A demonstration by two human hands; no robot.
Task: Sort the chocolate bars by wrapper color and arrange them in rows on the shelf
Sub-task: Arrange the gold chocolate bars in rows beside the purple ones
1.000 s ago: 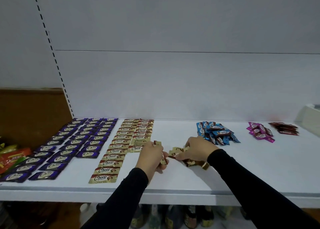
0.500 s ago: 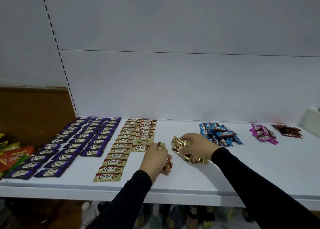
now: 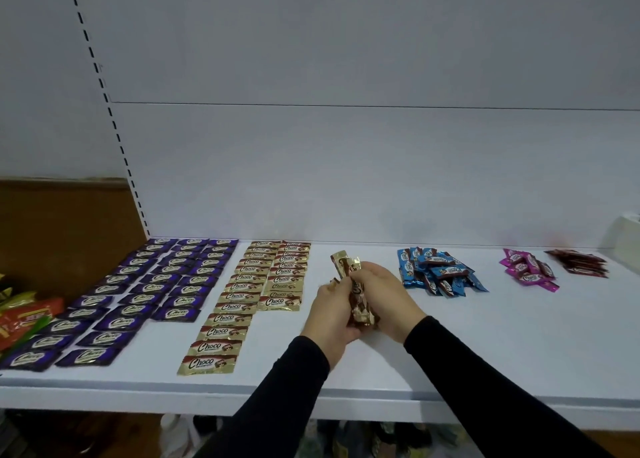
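Both hands meet above the shelf point(image 3: 450, 353): left hand point(image 3: 330, 314) and right hand point(image 3: 384, 298) curl around a bunch of gold bars point(image 3: 356, 291), held on end, probably to square them for laying down. Just left of the left hand, the gold rows point(image 3: 249, 295) read "Choco"; the second column is shorter, likely the next spot. Farther left lie purple rows point(image 3: 138, 295); right of the right hand, blue point(image 3: 440, 272), pink point(image 3: 528, 269) and brown point(image 3: 580, 262) heaps sit unsorted.

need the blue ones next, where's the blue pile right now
In the head view the blue pile lies loose toward the back of the shelf, right of centre, between the right hand and the pink pile.
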